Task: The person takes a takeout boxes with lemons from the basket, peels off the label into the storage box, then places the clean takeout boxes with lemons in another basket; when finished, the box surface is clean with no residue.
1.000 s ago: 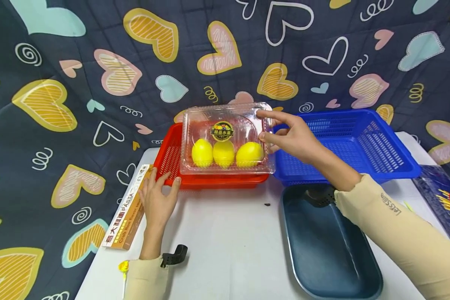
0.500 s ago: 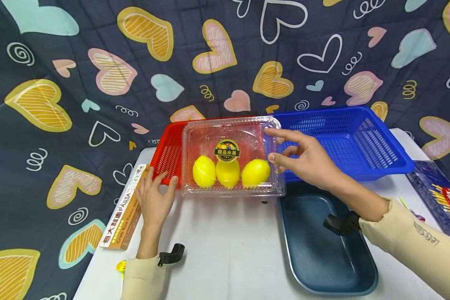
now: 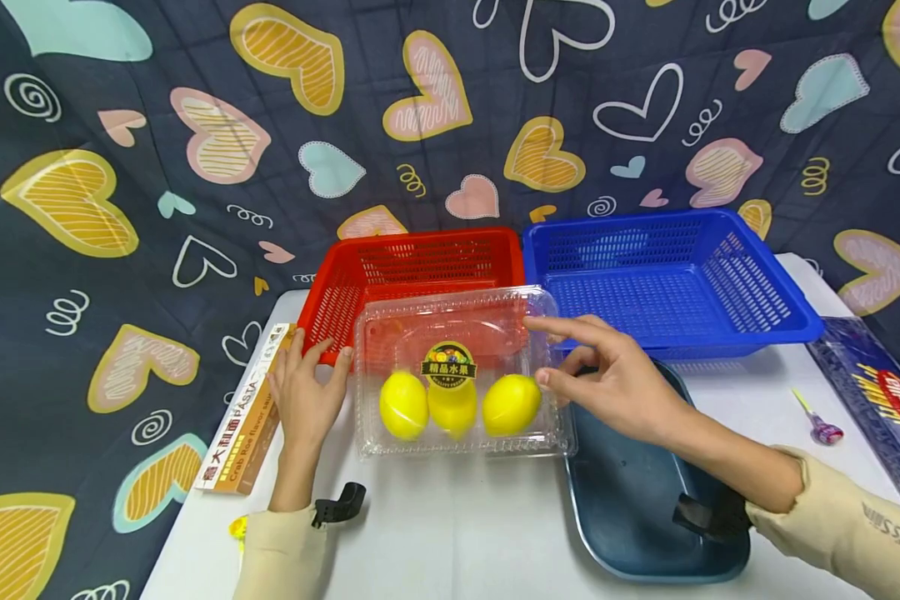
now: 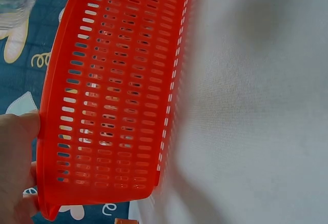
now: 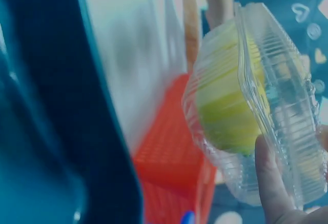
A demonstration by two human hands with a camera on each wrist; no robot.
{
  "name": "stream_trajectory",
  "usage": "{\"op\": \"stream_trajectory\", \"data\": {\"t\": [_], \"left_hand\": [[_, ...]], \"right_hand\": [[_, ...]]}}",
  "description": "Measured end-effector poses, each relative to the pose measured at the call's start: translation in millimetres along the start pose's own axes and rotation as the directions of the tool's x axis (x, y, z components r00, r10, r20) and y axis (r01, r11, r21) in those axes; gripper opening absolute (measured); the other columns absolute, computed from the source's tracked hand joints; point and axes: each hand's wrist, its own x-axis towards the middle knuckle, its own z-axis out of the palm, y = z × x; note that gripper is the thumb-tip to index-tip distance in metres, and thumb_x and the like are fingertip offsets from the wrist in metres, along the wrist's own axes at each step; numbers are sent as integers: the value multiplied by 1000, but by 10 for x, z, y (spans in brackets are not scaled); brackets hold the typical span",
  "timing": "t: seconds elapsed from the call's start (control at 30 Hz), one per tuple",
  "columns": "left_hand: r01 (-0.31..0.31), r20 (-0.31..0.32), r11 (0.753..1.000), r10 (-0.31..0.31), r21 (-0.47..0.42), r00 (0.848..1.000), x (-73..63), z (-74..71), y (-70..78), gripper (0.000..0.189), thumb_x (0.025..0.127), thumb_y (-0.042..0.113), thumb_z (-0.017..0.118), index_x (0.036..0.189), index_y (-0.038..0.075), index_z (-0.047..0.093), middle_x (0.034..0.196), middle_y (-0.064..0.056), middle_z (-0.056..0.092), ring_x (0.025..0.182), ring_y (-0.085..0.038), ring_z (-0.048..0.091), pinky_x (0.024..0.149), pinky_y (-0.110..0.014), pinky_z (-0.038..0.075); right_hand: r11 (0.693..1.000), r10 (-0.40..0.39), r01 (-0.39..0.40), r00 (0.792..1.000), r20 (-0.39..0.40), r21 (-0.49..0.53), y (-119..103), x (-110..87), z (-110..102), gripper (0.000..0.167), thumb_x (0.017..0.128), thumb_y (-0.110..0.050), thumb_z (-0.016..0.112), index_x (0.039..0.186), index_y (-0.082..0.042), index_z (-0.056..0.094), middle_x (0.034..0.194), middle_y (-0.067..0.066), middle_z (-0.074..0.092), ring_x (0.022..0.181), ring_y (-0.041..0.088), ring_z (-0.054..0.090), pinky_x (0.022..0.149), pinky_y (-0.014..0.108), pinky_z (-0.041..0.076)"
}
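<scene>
My right hand (image 3: 618, 379) grips a clear plastic fruit clamshell (image 3: 390, 329) by its right edge. Its thumb lies along the side in the right wrist view, where the clamshell (image 5: 287, 75) appears edge-on. Inside are three yellow lemons (image 3: 512, 406), and a black fruit label (image 3: 448, 365) is stuck on the lid. The box is held up, tilted, in front of the red basket (image 3: 337, 304). My left hand (image 3: 307, 396) holds the front left corner of that basket. In the left wrist view its thumb and fingers are at the basket's rim (image 4: 47, 131).
A blue basket (image 3: 787, 329) stands right of the red one. A dark blue tray (image 3: 630, 492) lies under my right forearm. At left is a pasta box (image 3: 243, 408), with a yellow lollipop (image 3: 237, 527) nearer. Another lollipop (image 3: 825, 431) and a Barilla pack (image 3: 892, 400) lie right.
My right hand has brought the clamshell of lemons down and toward me, from over the red basket to in front of it. The left hand has stayed at the basket's corner.
</scene>
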Motion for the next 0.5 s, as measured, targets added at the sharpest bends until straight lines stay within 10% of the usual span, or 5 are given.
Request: {"op": "stream_trajectory", "data": {"t": [0.5], "left_hand": [[-29,1,1000,29,-1,1000,24,-11,-21,53,96,46,62,133,8,67,164,-17,36,151,-52,24,120,-73,6]], "right_hand": [[997,75,-74,995,68,-10,215,-210,286,52,91,-14,76,140,-19,62,119,18,57,69,13,65,53,26,54]]}}
